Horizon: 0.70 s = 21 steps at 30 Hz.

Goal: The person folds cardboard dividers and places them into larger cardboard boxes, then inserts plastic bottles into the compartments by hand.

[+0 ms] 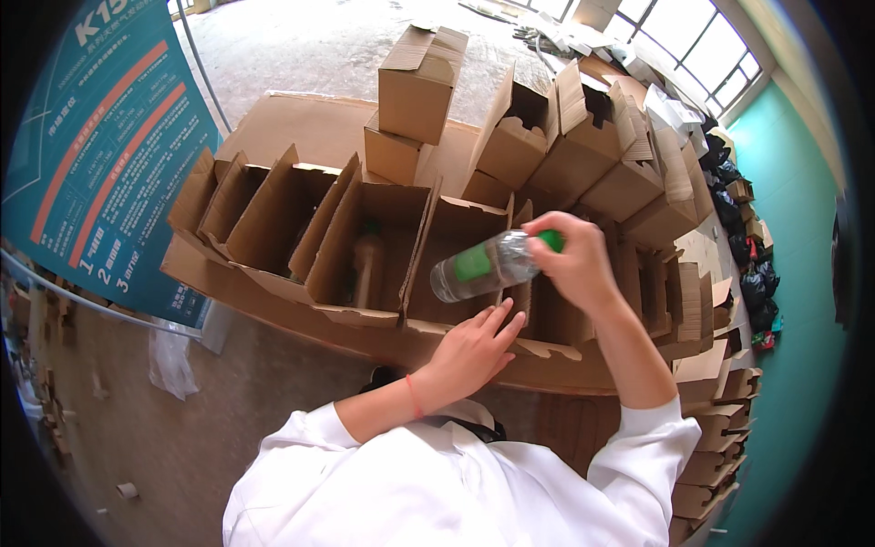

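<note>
My right hand [571, 257] grips a clear plastic bottle [472, 268] with a green label by its green-capped end. The bottle lies nearly level, its base pointing left, above an open cardboard box [447, 230]. My left hand [474, 348] has its fingers stretched out by the front edge of that box, just under the bottle. Whether its fingertips touch the cardboard I cannot tell. In the neighbouring box on the left stands another bottle [368, 260], brownish with a green cap.
Several open boxes [273, 214] line the table's left part. Two boxes [417, 96] are stacked behind, and more open boxes [583, 128] crowd the right. A blue-green banner [109, 155] stands at left. Dark bags [761, 283] lie along the green wall [802, 301].
</note>
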### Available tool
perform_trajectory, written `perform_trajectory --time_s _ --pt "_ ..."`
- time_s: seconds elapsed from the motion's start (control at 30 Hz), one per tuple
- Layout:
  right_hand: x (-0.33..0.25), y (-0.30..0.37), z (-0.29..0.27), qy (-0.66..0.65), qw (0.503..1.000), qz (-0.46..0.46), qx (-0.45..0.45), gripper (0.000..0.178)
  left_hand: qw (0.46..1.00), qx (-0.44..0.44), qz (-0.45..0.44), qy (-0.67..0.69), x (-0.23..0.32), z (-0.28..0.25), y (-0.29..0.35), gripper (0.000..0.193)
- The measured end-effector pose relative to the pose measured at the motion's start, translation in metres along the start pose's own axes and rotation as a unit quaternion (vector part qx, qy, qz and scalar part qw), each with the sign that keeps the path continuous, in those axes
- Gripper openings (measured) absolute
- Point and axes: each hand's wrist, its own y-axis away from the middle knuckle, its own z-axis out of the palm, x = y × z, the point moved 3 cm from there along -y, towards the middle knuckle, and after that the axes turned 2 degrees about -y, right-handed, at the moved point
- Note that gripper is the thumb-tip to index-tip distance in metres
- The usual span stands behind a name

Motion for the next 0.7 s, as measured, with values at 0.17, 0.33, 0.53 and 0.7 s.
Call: perform_trajectory --time_s 0.17,0.33,0.53,0.7 --pt "0.015 -0.01 0.115 0.29 0.937 -0.14 -0.137 0.014 0.999 0.04 0.011 -0.01 -0.004 -0.012 0.014 0.056" --pt "0.035 -0.004 0.162 0.342 0.878 -0.194 -0.273 0.014 0.999 0.004 0.006 0.043 -0.006 -0.007 0.022 0.047" --pt "0.038 0.005 0.167 0.227 0.864 -0.06 -0.445 0.022 0.999 -0.009 0.033 0.029 -0.005 -0.005 0.018 0.045" --pt "-0.014 0.014 0.057 0.088 0.969 -0.214 -0.083 0.001 1.0 -0.007 0.009 0.0 -0.015 -0.012 0.012 0.05"
